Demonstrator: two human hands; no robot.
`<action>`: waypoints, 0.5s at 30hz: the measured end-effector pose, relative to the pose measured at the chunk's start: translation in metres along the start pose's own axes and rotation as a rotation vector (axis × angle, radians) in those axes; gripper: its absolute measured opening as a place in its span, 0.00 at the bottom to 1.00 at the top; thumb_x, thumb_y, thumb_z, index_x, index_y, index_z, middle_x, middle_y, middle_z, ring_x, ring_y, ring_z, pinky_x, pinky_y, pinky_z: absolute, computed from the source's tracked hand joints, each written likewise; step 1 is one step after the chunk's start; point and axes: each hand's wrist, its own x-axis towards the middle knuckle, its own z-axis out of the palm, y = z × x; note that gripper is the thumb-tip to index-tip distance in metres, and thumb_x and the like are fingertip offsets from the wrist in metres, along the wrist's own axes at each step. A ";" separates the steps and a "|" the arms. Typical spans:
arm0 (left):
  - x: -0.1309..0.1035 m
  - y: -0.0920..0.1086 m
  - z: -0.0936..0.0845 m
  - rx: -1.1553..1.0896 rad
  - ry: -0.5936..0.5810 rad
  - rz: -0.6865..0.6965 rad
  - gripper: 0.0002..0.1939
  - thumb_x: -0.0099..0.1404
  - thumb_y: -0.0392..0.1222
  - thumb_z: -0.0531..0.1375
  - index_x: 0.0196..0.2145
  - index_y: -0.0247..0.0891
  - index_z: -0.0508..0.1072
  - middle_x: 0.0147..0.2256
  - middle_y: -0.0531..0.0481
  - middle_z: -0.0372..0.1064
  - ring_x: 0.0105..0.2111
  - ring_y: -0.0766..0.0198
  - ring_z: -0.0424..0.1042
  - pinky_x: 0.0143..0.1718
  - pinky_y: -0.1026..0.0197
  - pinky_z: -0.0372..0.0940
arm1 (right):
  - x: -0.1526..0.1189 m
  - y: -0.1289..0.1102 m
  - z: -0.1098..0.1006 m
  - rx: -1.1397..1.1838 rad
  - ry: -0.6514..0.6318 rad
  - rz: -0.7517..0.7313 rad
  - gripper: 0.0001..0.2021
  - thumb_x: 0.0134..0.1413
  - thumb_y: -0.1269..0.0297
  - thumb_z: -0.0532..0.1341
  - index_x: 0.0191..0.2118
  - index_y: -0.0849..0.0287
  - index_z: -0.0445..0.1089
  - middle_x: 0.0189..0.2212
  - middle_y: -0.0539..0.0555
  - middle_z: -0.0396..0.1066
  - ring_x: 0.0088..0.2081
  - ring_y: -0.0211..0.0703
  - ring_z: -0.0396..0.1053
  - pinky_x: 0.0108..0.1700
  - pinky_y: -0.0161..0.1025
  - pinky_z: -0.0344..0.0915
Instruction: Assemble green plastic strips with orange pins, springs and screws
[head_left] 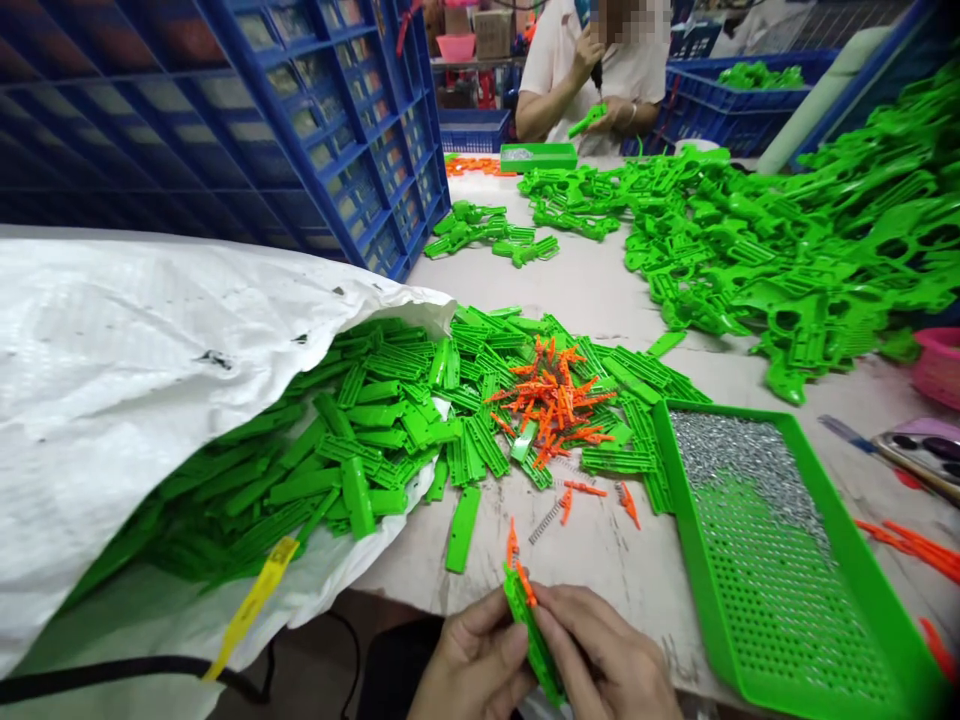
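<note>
My left hand (474,655) grips a long green plastic piece (541,655) between thumb and fingers, near the table's front edge. The fingers of my right hand (611,650) are closed on a small orange plastic part (527,587) at the green piece's upper end. A second orange tip (512,545) sticks up there; how it is seated cannot be made out. Just beyond lie a loose spring (546,520), a few orange parts (628,505) and a flat green strip (463,530). Behind them, an orange heap (555,405) rests on many green strips (390,410).
A white sack (150,340) spills green strips at left, below a blue crate (360,130). At right stands a green tray (806,640) with small metal pieces. Green toy-gun shells (795,240) pile up behind it. Across the table a person (559,80) holds a green part.
</note>
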 end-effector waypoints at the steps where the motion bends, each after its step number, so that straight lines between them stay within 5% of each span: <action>1: 0.000 0.000 0.000 0.012 -0.001 0.005 0.13 0.48 0.36 0.66 0.34 0.43 0.76 0.33 0.48 0.74 0.40 0.59 0.70 0.47 0.59 0.59 | -0.002 0.000 0.003 -0.021 0.006 -0.015 0.14 0.53 0.75 0.54 0.46 0.62 0.65 0.36 0.56 0.68 0.38 0.36 0.68 0.41 0.25 0.65; 5: -0.001 0.004 -0.003 0.037 -0.034 0.006 0.13 0.49 0.36 0.65 0.36 0.41 0.76 0.34 0.47 0.74 0.39 0.59 0.70 0.46 0.59 0.60 | -0.004 -0.007 0.005 -0.024 0.001 0.048 0.15 0.56 0.71 0.52 0.49 0.60 0.63 0.36 0.56 0.65 0.38 0.37 0.67 0.41 0.27 0.65; 10: -0.011 0.016 -0.013 -0.023 0.006 -0.017 0.12 0.52 0.37 0.63 0.37 0.38 0.75 0.31 0.46 0.73 0.33 0.60 0.72 0.41 0.55 0.64 | 0.023 -0.019 -0.012 0.084 -0.369 0.204 0.14 0.60 0.66 0.46 0.43 0.56 0.67 0.32 0.52 0.62 0.34 0.35 0.65 0.36 0.29 0.65; 15: -0.026 0.027 -0.025 -0.041 0.125 0.036 0.10 0.53 0.34 0.62 0.36 0.36 0.74 0.29 0.47 0.73 0.31 0.60 0.72 0.38 0.50 0.66 | 0.057 -0.017 0.014 -0.294 -0.169 0.011 0.14 0.56 0.73 0.49 0.47 0.60 0.62 0.35 0.56 0.63 0.38 0.44 0.62 0.39 0.40 0.63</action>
